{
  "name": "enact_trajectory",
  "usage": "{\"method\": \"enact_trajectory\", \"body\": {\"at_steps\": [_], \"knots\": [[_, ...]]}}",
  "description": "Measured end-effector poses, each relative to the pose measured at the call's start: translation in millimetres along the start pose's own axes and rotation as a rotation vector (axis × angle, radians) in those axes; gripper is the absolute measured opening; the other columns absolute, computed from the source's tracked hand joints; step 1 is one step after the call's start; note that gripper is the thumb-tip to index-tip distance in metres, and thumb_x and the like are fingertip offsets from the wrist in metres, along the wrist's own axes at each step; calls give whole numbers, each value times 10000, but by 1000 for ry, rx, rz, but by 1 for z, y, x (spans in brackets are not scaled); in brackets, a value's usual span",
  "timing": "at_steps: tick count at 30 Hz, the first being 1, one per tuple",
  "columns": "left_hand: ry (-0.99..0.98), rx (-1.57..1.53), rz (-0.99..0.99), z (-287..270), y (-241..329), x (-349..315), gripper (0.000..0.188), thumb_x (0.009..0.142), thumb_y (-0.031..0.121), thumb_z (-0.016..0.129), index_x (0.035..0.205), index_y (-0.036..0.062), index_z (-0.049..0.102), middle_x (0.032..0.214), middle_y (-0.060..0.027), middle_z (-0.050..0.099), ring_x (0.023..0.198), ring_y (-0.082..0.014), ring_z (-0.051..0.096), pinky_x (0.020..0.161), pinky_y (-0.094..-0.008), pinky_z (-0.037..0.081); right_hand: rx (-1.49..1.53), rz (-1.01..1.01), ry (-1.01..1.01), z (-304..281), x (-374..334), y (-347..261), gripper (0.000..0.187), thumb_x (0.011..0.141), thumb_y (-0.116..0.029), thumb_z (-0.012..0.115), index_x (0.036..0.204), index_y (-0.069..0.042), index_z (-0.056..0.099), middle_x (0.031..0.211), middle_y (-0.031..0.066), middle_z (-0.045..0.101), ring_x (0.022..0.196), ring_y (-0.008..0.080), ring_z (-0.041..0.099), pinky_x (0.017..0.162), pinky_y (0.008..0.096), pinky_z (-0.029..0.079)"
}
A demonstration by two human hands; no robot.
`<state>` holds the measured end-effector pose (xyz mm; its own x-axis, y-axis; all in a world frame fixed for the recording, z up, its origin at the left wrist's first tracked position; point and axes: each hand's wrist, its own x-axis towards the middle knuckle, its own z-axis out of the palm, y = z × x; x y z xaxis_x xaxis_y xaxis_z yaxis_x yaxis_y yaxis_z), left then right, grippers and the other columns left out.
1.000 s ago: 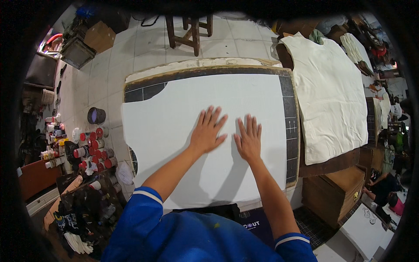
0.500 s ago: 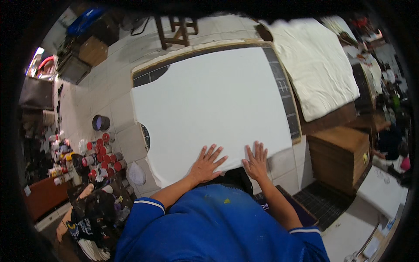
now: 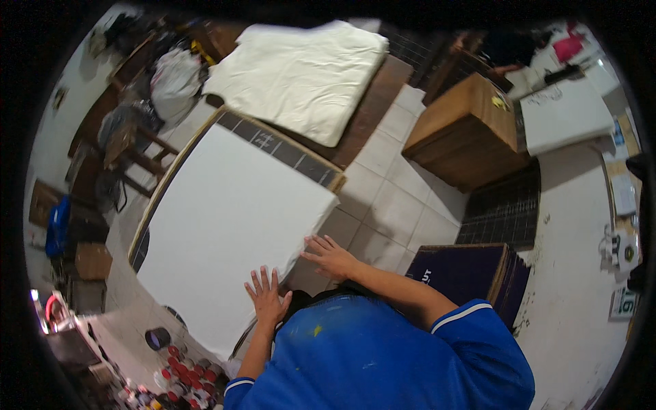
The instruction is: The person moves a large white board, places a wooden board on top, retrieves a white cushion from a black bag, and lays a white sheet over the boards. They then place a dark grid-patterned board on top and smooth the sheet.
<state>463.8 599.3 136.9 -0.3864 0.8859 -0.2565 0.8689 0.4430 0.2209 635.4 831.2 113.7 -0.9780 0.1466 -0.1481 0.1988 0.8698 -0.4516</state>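
Note:
A white cut fabric panel (image 3: 225,212) lies smooth over a dark gridded board (image 3: 294,152) in front of me, with the board's strip showing along its far right side. My left hand (image 3: 268,298) rests on the fabric's near edge, fingers spread. Farther right along the same edge is my right hand (image 3: 329,257), its fingers stretched out and their tips at the cloth's border. Neither hand grips anything. Curved cut-outs in the panel bare dark bits of board on the left.
Beyond the board, a stack of cream fabric (image 3: 301,75) sits on a brown table. A wooden box (image 3: 465,133) stands to the right, near a dark purple carton (image 3: 458,277). Red-lidded jars (image 3: 188,376) and a dark bucket (image 3: 158,338) are on the floor at lower left. A wooden stool (image 3: 133,150) stands at far left.
The view has swung to the right, so the board now appears farther left and turned. Both hands stay at the fabric's near edge; the right one now points more sideways across it.

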Motion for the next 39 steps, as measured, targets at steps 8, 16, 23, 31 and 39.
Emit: {"method": "enact_trajectory", "body": {"at_steps": [8,16,23,31,39], "knots": [[-63,4,-2,27,49,-1,864,865,510,611,1552,128,252,1628,-214,51,1485,-463,-33,1144,-670,37,532,1137,-215,116,-267,157,723,818,-502,658,1388,-79,520,1384,230,529,1288,370,500,1081,436,405],[2,-193,125,10,52,53,884,851,377,688,1548,86,227,1605,-273,71,1475,-487,30,1160,-626,103,718,1742,665,133,-438,144,350,836,-344,643,872,2,691,862,198,703,855,335,694,769,417,522],[104,-405,435,-13,85,113,610,899,205,676,1429,34,428,1560,-238,271,1436,-401,277,1163,-456,268,888,1736,433,198,-351,56,302,853,-298,654,878,-3,713,726,94,656,628,187,607,597,391,500],[-402,-563,608,11,88,125,514,918,264,657,1357,37,517,1368,-195,547,1252,-362,527,1058,-420,422,896,1377,270,201,-248,-52,517,897,-378,627,1253,-4,614,1136,205,684,1045,287,654,919,377,500],[-879,-423,728,41,89,128,566,929,318,652,1375,3,507,1297,-218,605,1171,-336,615,963,-411,500,860,1849,645,242,-322,-154,460,886,-353,638,1165,12,664,1096,193,687,1005,286,660,873,380,514]]}}
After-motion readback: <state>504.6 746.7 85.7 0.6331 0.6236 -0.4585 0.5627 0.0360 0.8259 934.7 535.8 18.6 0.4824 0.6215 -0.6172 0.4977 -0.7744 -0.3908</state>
